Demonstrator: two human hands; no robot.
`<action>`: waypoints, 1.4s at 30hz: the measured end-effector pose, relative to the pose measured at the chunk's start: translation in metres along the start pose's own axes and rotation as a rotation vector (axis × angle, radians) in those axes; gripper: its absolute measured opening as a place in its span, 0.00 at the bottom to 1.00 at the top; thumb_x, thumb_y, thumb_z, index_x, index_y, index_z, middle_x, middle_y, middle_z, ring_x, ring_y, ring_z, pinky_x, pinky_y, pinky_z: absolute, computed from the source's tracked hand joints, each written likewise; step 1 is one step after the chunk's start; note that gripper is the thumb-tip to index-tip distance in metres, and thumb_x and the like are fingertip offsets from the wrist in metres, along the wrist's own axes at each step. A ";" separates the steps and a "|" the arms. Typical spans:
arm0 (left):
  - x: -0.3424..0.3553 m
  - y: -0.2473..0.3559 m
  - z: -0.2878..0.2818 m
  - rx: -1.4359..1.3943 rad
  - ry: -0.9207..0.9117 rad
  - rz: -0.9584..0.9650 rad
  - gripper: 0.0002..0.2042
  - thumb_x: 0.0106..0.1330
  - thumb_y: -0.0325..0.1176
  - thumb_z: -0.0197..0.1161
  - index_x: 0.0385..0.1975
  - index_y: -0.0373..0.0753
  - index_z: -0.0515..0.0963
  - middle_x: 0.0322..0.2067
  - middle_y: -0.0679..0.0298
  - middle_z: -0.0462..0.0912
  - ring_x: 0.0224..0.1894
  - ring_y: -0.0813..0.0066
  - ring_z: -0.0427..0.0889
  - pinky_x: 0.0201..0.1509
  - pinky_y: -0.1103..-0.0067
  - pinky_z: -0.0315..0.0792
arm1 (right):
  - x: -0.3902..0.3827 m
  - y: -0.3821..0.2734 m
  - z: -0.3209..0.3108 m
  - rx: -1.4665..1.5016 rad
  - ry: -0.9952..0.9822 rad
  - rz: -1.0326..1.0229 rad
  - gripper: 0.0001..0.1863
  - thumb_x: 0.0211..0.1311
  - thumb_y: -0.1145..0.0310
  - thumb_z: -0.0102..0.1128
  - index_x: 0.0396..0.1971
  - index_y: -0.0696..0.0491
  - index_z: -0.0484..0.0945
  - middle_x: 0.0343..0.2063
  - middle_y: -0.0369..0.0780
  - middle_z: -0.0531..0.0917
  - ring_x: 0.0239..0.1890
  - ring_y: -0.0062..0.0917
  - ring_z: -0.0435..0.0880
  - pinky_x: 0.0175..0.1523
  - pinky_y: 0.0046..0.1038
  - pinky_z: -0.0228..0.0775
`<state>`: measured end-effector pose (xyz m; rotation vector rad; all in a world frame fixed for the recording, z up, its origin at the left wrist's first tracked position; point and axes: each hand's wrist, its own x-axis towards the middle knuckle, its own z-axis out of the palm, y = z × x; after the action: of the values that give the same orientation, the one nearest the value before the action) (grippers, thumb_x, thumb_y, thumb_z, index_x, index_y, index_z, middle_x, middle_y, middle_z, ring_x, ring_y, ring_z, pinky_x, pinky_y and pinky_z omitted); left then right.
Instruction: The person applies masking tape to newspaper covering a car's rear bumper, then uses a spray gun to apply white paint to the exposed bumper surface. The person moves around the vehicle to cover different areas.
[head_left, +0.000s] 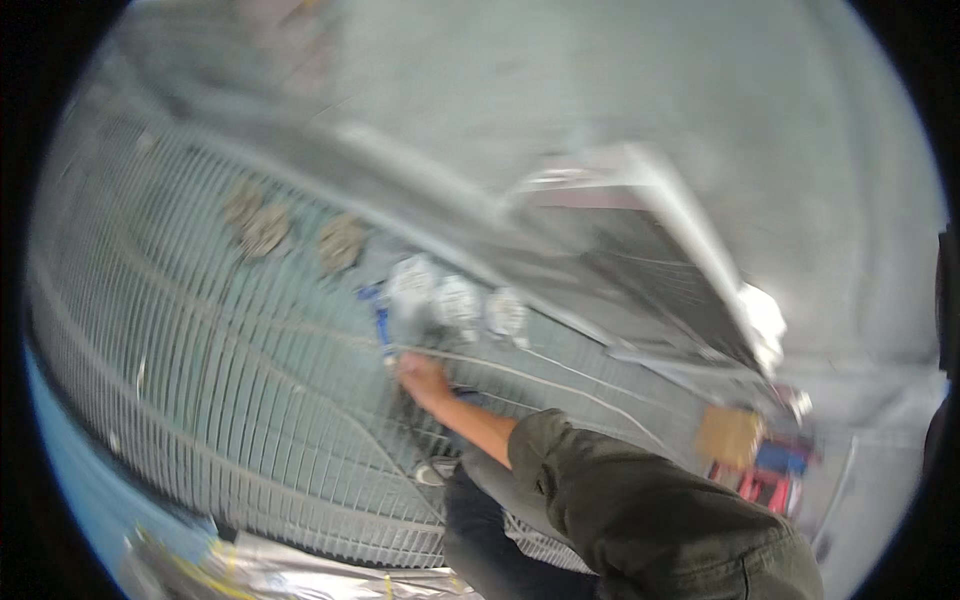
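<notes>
My right hand (pixel 425 380), at the end of a rolled dark green sleeve, is closed around the pale lower end of a blue tool (pixel 380 318) with a bent, hooked top. Blur hides what kind of tool it is. Just beyond it on the slatted surface sit three whitish, rounded bundles: one (pixel 410 287) nearest the tool, another (pixel 457 305) in the middle, and a third (pixel 507 315) to the right. Farther left lie brownish lumpy rounds, among them one (pixel 340 242) close to the white bundles. My left hand is out of the picture.
A pale hose or cable (pixel 560 380) trails across the slatted grating (pixel 180 300). Beyond it a large angled panel (pixel 670 250) stands out. At lower right are a cardboard box (pixel 730 435) and a red case (pixel 768 488). Silvery sheeting (pixel 290 570) runs along the bottom edge.
</notes>
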<state>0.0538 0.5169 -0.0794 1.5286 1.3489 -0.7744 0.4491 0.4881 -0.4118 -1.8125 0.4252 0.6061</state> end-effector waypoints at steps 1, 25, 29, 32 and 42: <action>-0.009 0.008 -0.007 0.031 -0.055 0.069 0.17 0.75 0.36 0.55 0.60 0.39 0.72 0.49 0.55 0.83 0.49 0.63 0.81 0.52 0.73 0.75 | -0.018 0.026 -0.049 -0.050 -0.027 -0.247 0.07 0.63 0.68 0.62 0.32 0.57 0.78 0.31 0.38 0.82 0.35 0.25 0.79 0.43 0.30 0.71; -0.078 0.178 -0.162 0.396 0.105 0.807 0.17 0.66 0.37 0.63 0.49 0.32 0.79 0.42 0.46 0.85 0.40 0.55 0.86 0.46 0.67 0.78 | -0.375 -0.144 -0.453 -0.046 0.376 -0.070 0.12 0.68 0.66 0.59 0.34 0.60 0.84 0.22 0.35 0.83 0.26 0.16 0.77 0.31 0.22 0.70; -0.113 0.150 -0.143 0.102 0.142 0.753 0.16 0.67 0.38 0.63 0.48 0.33 0.80 0.42 0.48 0.86 0.40 0.56 0.87 0.46 0.69 0.78 | -0.344 -0.184 -0.433 0.036 0.225 -0.112 0.12 0.69 0.69 0.57 0.38 0.63 0.83 0.26 0.39 0.83 0.25 0.18 0.78 0.29 0.23 0.71; -0.127 0.083 -0.126 -0.007 0.227 0.626 0.17 0.66 0.40 0.63 0.47 0.34 0.81 0.38 0.49 0.86 0.41 0.57 0.87 0.46 0.71 0.78 | -0.282 -0.274 -0.383 -0.146 0.044 -0.354 0.14 0.70 0.65 0.57 0.33 0.62 0.82 0.22 0.35 0.81 0.23 0.16 0.75 0.28 0.22 0.67; -0.144 -0.104 -0.023 -0.059 0.359 -0.017 0.16 0.70 0.38 0.60 0.50 0.33 0.78 0.41 0.54 0.84 0.42 0.62 0.83 0.46 0.71 0.76 | 0.016 -0.521 -0.213 -0.327 -0.134 -0.683 0.19 0.70 0.56 0.57 0.37 0.59 0.84 0.28 0.35 0.85 0.30 0.18 0.79 0.38 0.24 0.70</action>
<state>-0.0786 0.4785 0.0349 1.6649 1.6314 -0.4782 0.7970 0.4486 0.0298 -2.0492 -0.4032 0.3181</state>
